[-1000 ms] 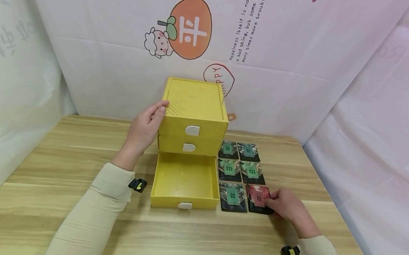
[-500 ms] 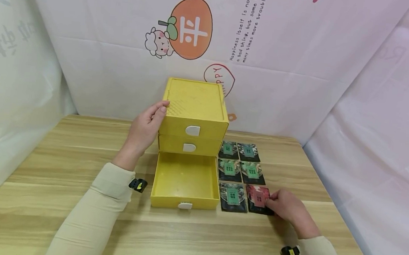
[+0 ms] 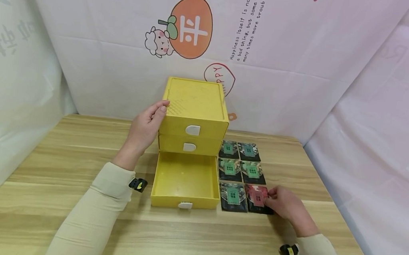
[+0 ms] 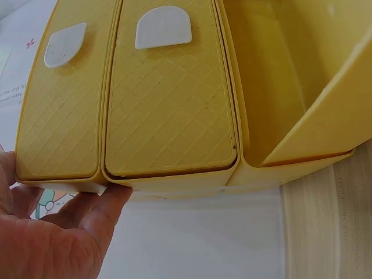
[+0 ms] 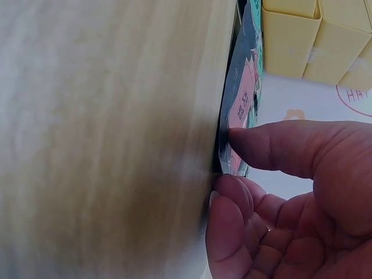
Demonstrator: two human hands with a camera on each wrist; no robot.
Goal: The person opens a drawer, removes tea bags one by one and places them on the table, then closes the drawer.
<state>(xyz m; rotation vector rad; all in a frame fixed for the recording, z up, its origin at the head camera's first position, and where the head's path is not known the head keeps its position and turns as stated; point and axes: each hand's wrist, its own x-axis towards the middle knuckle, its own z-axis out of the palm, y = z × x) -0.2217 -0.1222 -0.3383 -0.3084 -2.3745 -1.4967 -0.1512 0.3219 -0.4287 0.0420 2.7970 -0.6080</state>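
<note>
My left hand rests against the upper left corner of a yellow drawer unit. In the left wrist view the fingers touch its side wall. Its bottom drawer is pulled out, with nothing seen inside; the two above are closed. At the right, my right hand pinches the right edge of a flat red-and-black sachet. The thumb lies on its face in the right wrist view, and the curled fingers are at its edge, close to the table.
Several dark sachets with green labels lie in two columns right of the drawers, among them one beside the red one. Behind the wooden table hangs a printed white cloth, and cloth also stands at both sides.
My right hand and the red-and-black sachet have shifted very slightly to the left. The left hand stays in place on the drawer unit.
</note>
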